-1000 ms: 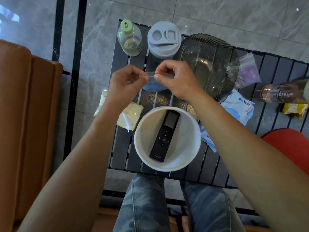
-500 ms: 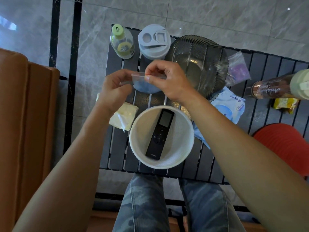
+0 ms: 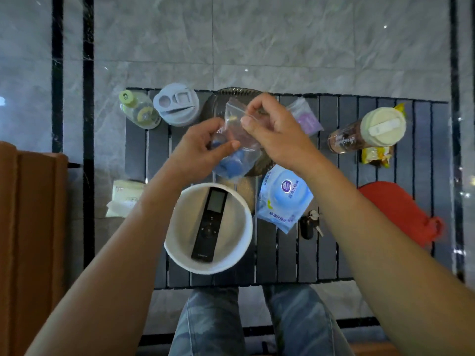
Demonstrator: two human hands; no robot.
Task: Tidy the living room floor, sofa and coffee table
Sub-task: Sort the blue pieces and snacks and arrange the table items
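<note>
Two hands held a clear plastic bag (image 3: 232, 163) of blue pieces above the dark slatted surface (image 3: 331, 253). The left hand (image 3: 200, 147) gripped its side, and the right hand (image 3: 277, 134) pinched its top edge with curled fingers. Nearby, a white basket (image 3: 208, 269) held a remote (image 3: 209, 227).

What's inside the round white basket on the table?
A long black remote control with a small screen lies inside the round white basket. Nothing else shows. The floor under the remote is covered, so anything beneath cannot be seen.

Living room (sofa (image 3: 30, 227), coffee table (image 3: 359, 253))
</note>
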